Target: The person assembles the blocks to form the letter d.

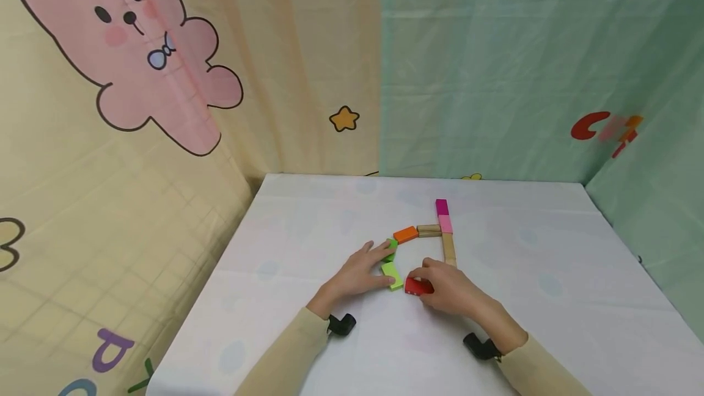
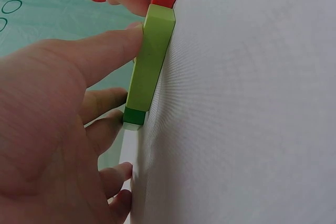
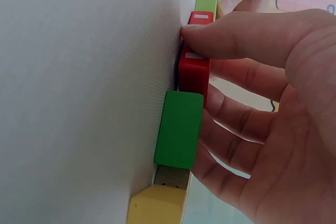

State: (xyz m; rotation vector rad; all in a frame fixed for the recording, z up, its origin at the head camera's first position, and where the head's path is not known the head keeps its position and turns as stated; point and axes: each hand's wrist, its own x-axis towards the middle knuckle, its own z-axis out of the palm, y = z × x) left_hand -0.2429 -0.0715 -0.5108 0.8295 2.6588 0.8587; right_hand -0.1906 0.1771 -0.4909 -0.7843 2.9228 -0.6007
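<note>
Several small blocks stand in a closed-looking loop on the white table. My right hand (image 1: 450, 287) pinches a red block (image 1: 417, 286) with white marks between thumb and fingers, at the loop's near side. My left hand (image 1: 356, 272) lies along the left side, thumb touching a lime block (image 1: 392, 276) and a fingertip on a green block (image 1: 391, 250). In the left wrist view the red block's end meets the lime block. A darker green block (image 3: 179, 129) and a yellowish block (image 3: 157, 205) show beside the right hand in its wrist view; the head view hides them.
An orange block (image 1: 406, 234), wooden blocks (image 1: 429, 231), another wooden block (image 1: 449, 248), a pink block (image 1: 445, 223) and a magenta block (image 1: 442, 206) continue the line at the back and right. The white table (image 1: 308, 219) ends at printed curtains (image 1: 473, 78).
</note>
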